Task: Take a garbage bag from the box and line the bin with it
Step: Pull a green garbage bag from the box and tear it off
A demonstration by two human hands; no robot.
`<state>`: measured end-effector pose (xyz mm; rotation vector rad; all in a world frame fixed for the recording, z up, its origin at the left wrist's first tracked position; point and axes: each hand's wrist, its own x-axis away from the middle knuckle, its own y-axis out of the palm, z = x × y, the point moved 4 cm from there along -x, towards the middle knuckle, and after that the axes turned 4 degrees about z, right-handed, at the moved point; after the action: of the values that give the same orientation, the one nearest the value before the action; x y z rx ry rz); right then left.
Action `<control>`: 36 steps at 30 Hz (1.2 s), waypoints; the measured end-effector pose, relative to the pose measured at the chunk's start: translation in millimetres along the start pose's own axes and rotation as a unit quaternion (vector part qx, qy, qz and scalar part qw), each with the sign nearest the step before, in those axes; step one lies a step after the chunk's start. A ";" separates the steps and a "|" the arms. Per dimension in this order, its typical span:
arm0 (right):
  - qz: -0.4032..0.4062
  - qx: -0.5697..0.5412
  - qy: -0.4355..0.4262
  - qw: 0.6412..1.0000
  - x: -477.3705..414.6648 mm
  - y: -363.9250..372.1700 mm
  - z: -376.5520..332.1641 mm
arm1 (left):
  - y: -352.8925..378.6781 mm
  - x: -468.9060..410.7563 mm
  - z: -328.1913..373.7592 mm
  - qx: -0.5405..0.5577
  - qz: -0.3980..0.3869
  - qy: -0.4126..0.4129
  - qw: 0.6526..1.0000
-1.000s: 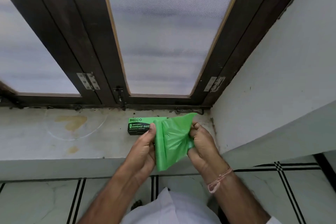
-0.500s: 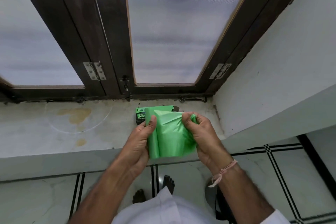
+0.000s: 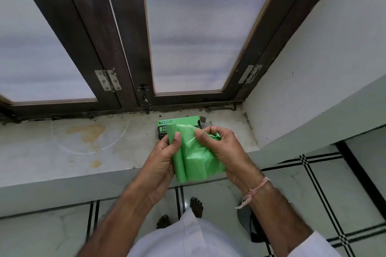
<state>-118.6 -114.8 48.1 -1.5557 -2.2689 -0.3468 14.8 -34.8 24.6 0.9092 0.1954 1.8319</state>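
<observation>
A green garbage bag [image 3: 195, 159], partly rolled and partly unfolded, hangs between my two hands above the sill's front edge. My left hand [image 3: 161, 159] grips the rolled left side with the thumb on top. My right hand [image 3: 221, 148] pinches the crumpled loose top right part. Behind them, the green and black garbage bag box [image 3: 177, 124] lies on the window sill, its right end flap open. A dark round object [image 3: 244, 221] on the floor below my right forearm may be the bin; most of it is hidden.
The stained marble window sill [image 3: 83, 152] runs below a dark wooden window frame [image 3: 125, 69] with frosted panes. A white wall [image 3: 313, 89] closes the right side. My bare feet [image 3: 195, 206] stand on a white tiled floor with black lines.
The view has tilted down, showing more floor and my feet. My right hand has gathered and bunched the loose top of the bag closer to my left hand.
</observation>
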 end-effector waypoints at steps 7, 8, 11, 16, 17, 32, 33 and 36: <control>0.021 -0.051 -0.017 0.998 -7.2 -7.9 4.7 | -7.6 2.7 1.1 0.009 0.017 -0.002 1.000; 0.019 -0.057 -0.029 0.998 -8.8 -6.9 4.0 | -7.5 3.2 0.9 0.013 0.018 0.000 1.000; 0.016 -0.099 -0.029 0.995 -11.7 -5.3 0.9 | -6.9 3.7 1.5 0.012 0.020 0.009 1.000; -0.005 0.009 -0.024 1.000 -4.0 0.0 -1.2 | -5.4 2.9 -0.6 -0.017 0.008 0.004 1.000; 0.008 0.012 -0.025 1.000 -3.0 1.0 -0.8 | -4.9 2.5 -1.3 -0.020 0.006 0.004 1.000; 0.000 -0.018 -0.066 0.998 -16.0 -5.2 3.0 | 0.5 -0.9 -3.0 0.002 0.014 -0.001 1.000; 0.003 -0.015 -0.064 0.998 -16.7 -5.1 2.5 | 0.9 -1.1 -3.1 0.002 0.015 0.000 1.000; -0.006 -0.033 -0.027 0.999 -15.3 -3.1 1.7 | 1.2 -1.5 -4.6 -0.003 0.013 -0.003 1.000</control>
<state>-116.8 -128.1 40.0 -1.6037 -2.3306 -0.3921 11.1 -35.4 21.3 0.9176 0.1759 1.8522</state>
